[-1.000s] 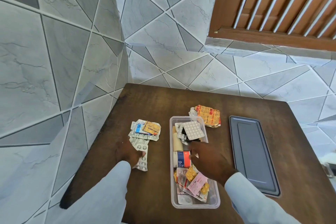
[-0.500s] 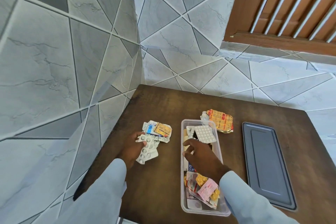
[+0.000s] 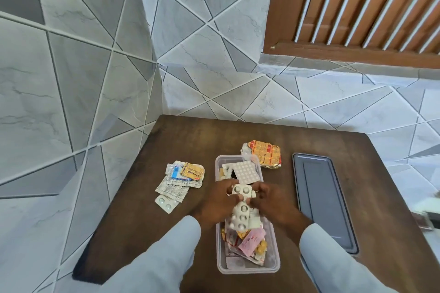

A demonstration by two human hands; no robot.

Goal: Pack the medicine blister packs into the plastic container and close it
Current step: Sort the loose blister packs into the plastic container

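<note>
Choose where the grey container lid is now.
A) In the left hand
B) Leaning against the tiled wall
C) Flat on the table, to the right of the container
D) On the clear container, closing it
C: the grey lid lies flat on the wooden table, right of the open plastic container.

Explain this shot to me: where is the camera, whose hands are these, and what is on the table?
The camera sits on a person's head, looking down at their own hands. A brown table holds a clear container partly filled with blister packs. Both the left hand and right hand hold a white strip of pills over it. A pile of packs lies left of the container, an orange pack behind it, and the grey lid to the right, still off.
</note>
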